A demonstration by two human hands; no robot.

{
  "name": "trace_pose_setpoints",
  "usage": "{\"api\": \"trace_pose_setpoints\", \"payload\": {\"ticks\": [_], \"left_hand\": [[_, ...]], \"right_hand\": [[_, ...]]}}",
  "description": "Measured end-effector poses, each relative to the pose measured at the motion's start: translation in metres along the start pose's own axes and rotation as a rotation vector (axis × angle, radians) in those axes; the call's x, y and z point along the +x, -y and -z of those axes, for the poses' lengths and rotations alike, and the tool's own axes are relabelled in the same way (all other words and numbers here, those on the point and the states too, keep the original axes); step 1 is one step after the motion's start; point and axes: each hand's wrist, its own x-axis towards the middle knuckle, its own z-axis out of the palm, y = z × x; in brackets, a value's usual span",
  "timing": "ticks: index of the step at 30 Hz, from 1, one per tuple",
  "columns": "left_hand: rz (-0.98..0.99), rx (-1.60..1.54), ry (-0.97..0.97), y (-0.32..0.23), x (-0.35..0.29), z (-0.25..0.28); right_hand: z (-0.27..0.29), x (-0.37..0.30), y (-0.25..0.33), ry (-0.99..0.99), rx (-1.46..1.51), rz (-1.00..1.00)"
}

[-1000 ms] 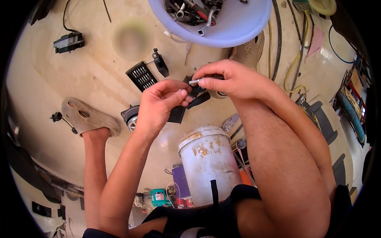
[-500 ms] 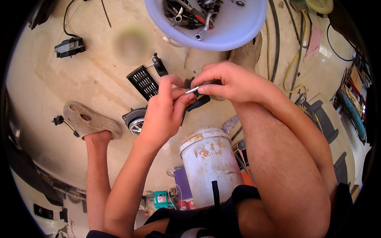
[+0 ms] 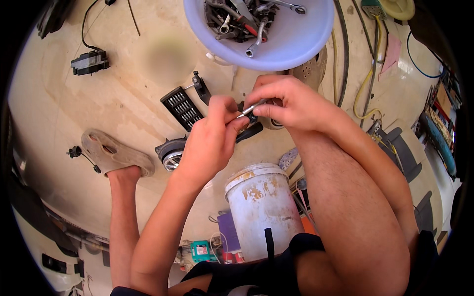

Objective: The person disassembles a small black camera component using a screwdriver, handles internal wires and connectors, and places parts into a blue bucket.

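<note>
Between my two hands is a slim silver screwdriver (image 3: 253,107). My right hand (image 3: 291,101) is closed round its shaft with thumb and fingers. The thumb and forefinger of my left hand (image 3: 212,135) pinch at its lower-left tip; whatever small piece sits there is covered by the fingers. Just left of my left hand, a black case of screwdriver bits (image 3: 181,107) lies on the floor, and a black hinged piece (image 3: 200,88) is joined to it by a metal rod. A dark curved part (image 3: 250,132) shows beneath my hands, partly hidden.
A pale blue basin (image 3: 296,54) of wrenches and other tools stands ahead. Nearer me is a white paint-stained bucket (image 3: 264,212). A round black and chrome part (image 3: 173,157) lies left of my hand, and a black wired module (image 3: 90,62) farther left. Cables (image 3: 341,54) run along the right.
My hands have shifted slightly to the right, and more of the silver shaft shows between them. The whole view has moved a little; the grip of both hands stays closed.
</note>
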Motion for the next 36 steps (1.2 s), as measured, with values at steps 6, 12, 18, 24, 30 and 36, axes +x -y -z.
{"api": "trace_pose_setpoints", "payload": {"ticks": [6,12,18,24,30,36], "left_hand": [[0.030,0.001,0.059,-0.008,0.007,0.000],[0.015,-0.024,0.050,-0.010,0.013,0.002],[-0.009,-0.014,0.050,-0.002,0.013,0.005],[0.054,-0.074,0.216,-0.004,0.024,0.009],[0.328,-0.685,0.534,-0.010,0.010,0.041],[0.715,-0.339,-0.078,0.094,-0.080,0.227]], "right_hand": [[0.001,-0.003,-0.006,0.019,-0.007,0.020],[-0.001,-0.005,-0.008,-0.059,0.192,-0.050],[-0.003,-0.001,-0.004,-0.054,0.097,-0.030],[0.003,0.001,-0.006,-0.014,-0.161,0.173],[-0.001,-0.003,0.016,0.136,0.358,-0.060],[-0.001,-0.015,0.016,0.123,0.367,-0.149]]}}
